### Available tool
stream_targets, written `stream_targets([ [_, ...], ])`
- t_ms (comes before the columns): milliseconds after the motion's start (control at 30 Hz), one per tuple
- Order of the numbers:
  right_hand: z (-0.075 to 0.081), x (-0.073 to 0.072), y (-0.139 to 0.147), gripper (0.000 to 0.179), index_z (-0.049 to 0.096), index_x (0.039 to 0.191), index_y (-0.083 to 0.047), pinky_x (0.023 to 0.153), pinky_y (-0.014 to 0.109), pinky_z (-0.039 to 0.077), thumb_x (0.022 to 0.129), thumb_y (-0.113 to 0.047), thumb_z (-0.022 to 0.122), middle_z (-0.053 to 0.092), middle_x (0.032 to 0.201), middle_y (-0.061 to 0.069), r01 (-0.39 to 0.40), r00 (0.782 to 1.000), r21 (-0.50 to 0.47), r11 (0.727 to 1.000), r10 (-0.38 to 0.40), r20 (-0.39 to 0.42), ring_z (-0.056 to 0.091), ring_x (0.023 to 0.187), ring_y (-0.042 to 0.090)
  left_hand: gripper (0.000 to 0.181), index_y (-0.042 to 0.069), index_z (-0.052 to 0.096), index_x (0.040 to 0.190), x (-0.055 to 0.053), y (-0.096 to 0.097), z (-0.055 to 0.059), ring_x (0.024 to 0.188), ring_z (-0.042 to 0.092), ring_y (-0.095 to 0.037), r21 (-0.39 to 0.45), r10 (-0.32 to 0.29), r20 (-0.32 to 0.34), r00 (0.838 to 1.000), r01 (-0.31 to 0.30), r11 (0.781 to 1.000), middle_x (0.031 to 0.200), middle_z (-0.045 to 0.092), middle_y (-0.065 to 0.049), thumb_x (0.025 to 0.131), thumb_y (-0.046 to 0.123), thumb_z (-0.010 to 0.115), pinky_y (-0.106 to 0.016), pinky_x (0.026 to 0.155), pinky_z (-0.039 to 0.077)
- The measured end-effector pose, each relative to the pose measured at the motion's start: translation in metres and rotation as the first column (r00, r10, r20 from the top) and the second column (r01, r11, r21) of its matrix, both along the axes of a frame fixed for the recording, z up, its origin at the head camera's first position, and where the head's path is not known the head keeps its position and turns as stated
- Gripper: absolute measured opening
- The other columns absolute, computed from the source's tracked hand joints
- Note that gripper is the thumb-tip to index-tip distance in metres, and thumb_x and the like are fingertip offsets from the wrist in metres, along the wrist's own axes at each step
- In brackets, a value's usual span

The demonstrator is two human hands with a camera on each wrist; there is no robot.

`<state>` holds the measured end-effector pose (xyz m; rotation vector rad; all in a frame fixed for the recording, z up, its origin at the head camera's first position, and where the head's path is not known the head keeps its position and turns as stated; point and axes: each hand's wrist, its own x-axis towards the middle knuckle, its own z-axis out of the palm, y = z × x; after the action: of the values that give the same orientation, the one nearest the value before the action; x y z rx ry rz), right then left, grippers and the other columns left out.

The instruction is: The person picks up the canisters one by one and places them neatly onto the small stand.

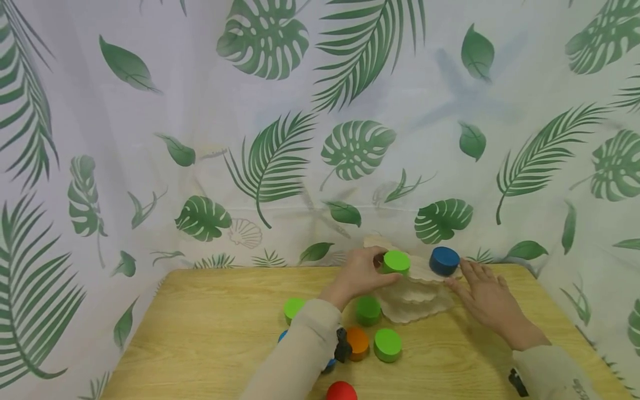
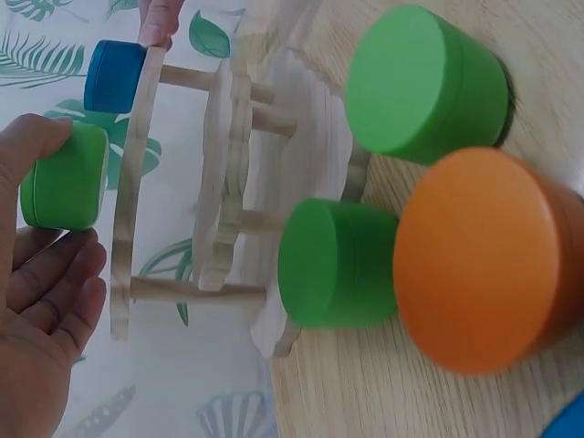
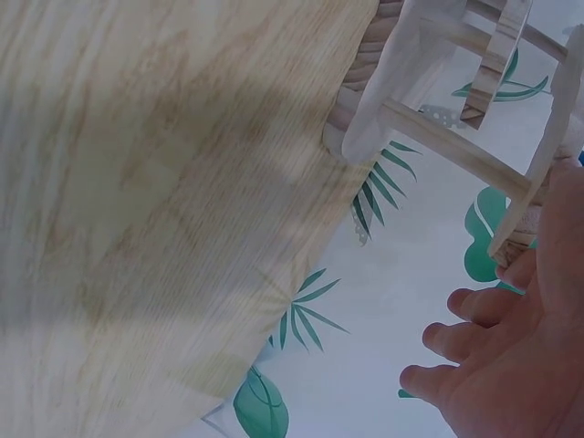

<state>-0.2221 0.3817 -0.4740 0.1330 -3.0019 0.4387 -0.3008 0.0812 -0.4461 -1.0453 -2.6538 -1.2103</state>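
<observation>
L hand (image 1: 362, 272): thumb and fingers curled round a lt green cylinder block (image 1: 396, 261), right of ctr in head view; held at the stand's top tier, can't tell if touching it.
R hand (image 1: 492, 297): fingers nearly straight, slightly apart; fingertips touch the top tier's right end.
Wooden stand (image 1: 417, 311): scalloped tiers joined by dowels, right of ctr, btwn the hands.
Blue cylinder block (image 1: 444, 261): on top tier, right end, just beside R fingertips.
Dk green cylinder block (image 1: 368, 311): on table, just in front of stand.
Lower ctr: orange block (image 1: 357, 343), w/ second lt green block (image 1: 388, 344) just right of it.
Near L sleeve (image 1: 300, 355): third lt green block (image 1: 294, 309), pt. hidden; blue bits (image 1: 329, 365) peek out.
Btm edge: red piece (image 1: 342, 390), cut off.
Table (image 1: 200, 322): lt wood grain.
Backdrop (image 1: 200, 100): white cloth, green leaf print.
</observation>
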Motion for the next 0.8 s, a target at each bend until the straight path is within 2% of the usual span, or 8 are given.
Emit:
stream_targets([
  [200, -0.001, 0.000, 0.003, 0.081, 0.027, 0.161, 0.011, 0.109, 0.085, 0.022, 0.112, -0.054, 0.039, 0.030, 0.158, 0.045, -0.001, 1.000, 0.002, 1.000, 0.001, 0.003, 0.027, 0.143, 0.070, 0.042, 0.012, 0.074, 0.118, -0.004, 0.014, 0.000, 0.083, 0.057, -0.007, -0.030, -0.002, -0.056, 0.998, 0.000, 1.000, 0.098, 0.073, 0.001, 0.088, 0.039, 0.085, -0.014, 0.073, 0.044],
  [500, -0.002, 0.000, 0.003, 0.081, 0.029, 0.160, 0.012, 0.109, 0.085, 0.024, 0.112, -0.053, 0.039, 0.032, 0.157, 0.046, 0.004, 1.000, 0.006, 1.000, -0.004, -0.005, 0.028, 0.142, 0.070, 0.032, 0.014, 0.071, 0.106, -0.009, 0.028, 0.000, 0.077, 0.051, -0.006, -0.035, 0.011, -0.034, 0.999, -0.012, 0.999, 0.092, 0.070, -0.002, 0.090, 0.039, 0.083, -0.015, 0.067, 0.040],
  [600, -0.002, 0.001, 0.001, 0.080, 0.029, 0.160, 0.011, 0.109, 0.084, 0.024, 0.112, -0.053, 0.040, 0.032, 0.157, 0.045, 0.003, 1.000, 0.010, 1.000, -0.003, -0.011, 0.029, 0.142, 0.070, 0.032, 0.015, 0.073, 0.108, -0.010, 0.032, -0.001, 0.080, 0.054, -0.005, -0.043, 0.022, -0.033, 0.999, -0.024, 0.999, 0.094, 0.070, 0.004, 0.090, 0.040, 0.083, -0.014, 0.069, 0.042],
  [800, -0.001, 0.002, 0.001, 0.080, 0.029, 0.160, 0.010, 0.109, 0.084, 0.024, 0.113, -0.052, 0.040, 0.033, 0.157, 0.045, 0.005, 1.000, 0.008, 1.000, -0.005, -0.016, 0.029, 0.142, 0.070, 0.037, 0.016, 0.074, 0.115, -0.012, 0.041, -0.002, 0.087, 0.061, -0.006, -0.038, 0.031, -0.028, 0.999, -0.032, 0.999, 0.102, 0.074, 0.005, 0.090, 0.042, 0.083, -0.015, 0.074, 0.046],
])
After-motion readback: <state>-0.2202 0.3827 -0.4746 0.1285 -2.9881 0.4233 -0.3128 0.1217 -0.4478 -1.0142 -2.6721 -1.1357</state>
